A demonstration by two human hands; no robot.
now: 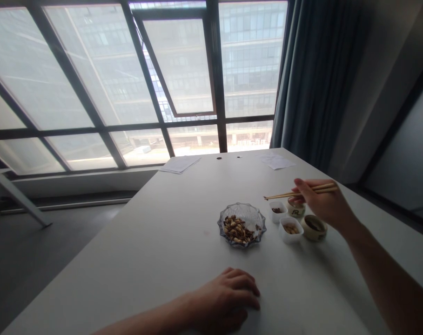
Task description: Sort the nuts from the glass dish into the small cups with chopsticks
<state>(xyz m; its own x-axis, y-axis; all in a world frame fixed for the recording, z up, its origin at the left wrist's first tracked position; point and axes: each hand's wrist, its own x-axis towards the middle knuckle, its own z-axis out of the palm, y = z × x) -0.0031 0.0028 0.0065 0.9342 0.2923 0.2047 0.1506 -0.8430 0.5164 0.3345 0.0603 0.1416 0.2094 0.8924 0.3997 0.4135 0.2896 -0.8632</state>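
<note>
from here i see the right hand point(319, 202) with its grip closed on wooden chopsticks point(300, 191), held above two small white tubs point(291, 230) and a ceramic cup point(313, 227). the left hand point(225, 298) rests open on the white surface point(127, 260) (fingers lightly curled, holding nothing), near a glass dish point(248, 211) of roasted seeds point(236, 230).

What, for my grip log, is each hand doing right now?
Left hand: open, resting on the table, holding nothing.
Right hand: closed, holding wooden chopsticks.
</note>
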